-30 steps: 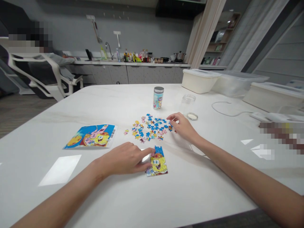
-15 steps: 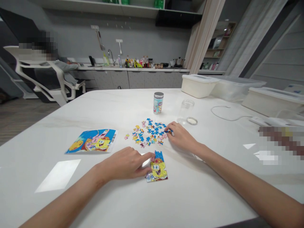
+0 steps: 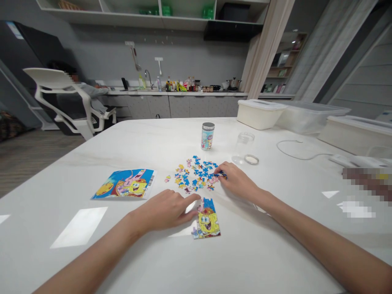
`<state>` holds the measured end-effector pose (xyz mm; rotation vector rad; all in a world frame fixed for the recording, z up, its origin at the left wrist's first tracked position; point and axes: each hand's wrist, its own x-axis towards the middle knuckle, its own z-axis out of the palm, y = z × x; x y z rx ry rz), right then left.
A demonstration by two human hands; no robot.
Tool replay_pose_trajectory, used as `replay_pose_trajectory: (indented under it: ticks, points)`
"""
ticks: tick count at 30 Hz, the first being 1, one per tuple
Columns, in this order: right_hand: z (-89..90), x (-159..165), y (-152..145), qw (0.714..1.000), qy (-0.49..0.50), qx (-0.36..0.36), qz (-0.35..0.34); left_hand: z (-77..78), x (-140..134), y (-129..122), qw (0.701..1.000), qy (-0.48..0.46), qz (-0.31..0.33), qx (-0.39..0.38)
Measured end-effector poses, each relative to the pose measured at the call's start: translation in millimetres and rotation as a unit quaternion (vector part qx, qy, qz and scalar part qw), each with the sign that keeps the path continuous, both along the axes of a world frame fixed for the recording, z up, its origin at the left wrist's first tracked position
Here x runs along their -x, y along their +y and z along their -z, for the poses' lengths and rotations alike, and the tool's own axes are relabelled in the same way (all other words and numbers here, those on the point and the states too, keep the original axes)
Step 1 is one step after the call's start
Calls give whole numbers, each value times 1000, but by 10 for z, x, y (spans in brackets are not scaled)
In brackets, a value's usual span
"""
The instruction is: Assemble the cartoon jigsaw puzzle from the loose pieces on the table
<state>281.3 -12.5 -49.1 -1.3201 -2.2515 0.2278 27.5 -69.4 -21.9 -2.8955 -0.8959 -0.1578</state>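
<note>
The left fingers point(image 3: 190, 200), parted beside the joined puzzle point(image 3: 208, 222), could split it by brushing; right fingers point(image 3: 223, 167), at loose pieces point(image 3: 200, 173): hold unclear.

No txt legible; barcode point(image 3: 151, 180) on pic sheet point(image 3: 125, 185).

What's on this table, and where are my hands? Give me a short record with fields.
Left hand: thumb and forefinger apart, at the left edge of the joined section
Right hand: fingers at the right side of the loose pieces; grip unclear
Joined section: flat on the white table, yellow cartoon character, blue top
Picture sheet: left of the loose pieces, showing a similar character
Tin: upright, silver-topped, beyond the loose pieces
Clear jar: right of the tin, round rimmed disc beside its base
</note>
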Motion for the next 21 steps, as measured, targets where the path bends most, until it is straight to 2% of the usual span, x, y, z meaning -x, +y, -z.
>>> replay_pose_trajectory:
  ticks: [21]
  points:
    - [-44, 33, -21, 1000, 1, 15, -8, -3, 26, 16, 999, 35, 6, 9]
